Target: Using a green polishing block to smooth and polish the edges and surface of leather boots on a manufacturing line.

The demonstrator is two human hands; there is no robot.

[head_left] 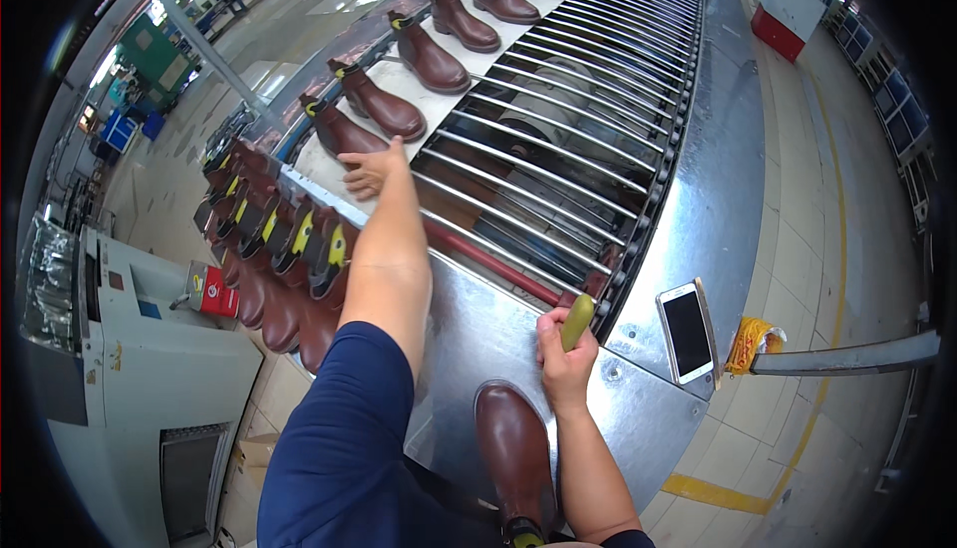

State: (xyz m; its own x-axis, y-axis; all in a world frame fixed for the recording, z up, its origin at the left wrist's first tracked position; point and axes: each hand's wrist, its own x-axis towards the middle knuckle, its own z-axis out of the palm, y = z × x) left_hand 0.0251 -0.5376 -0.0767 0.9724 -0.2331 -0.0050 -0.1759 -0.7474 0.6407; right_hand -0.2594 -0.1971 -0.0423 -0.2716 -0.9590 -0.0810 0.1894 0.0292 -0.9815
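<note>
My left hand (371, 169) reaches out to the white belt, fingers spread, at the toe of the nearest brown ankle boot (339, 132). Whether it touches that boot I cannot tell. A second brown boot (384, 105) stands just beyond it. Closer in, my right hand (566, 361) is closed around an olive-green handle (576, 323), its rounded end sticking up; the rest of that tool is hidden. Below my hands, a single brown boot (513, 443) lies on the metal table (449, 319), toe pointing away from me.
Several more boots line the white belt (319, 171) beside a roller conveyor (558, 159). At left, a rack of brown boots (284, 279) hangs by the table. A white phone (686, 333) rests at the right edge, near a metal bar (847, 354) with yellow wrapping.
</note>
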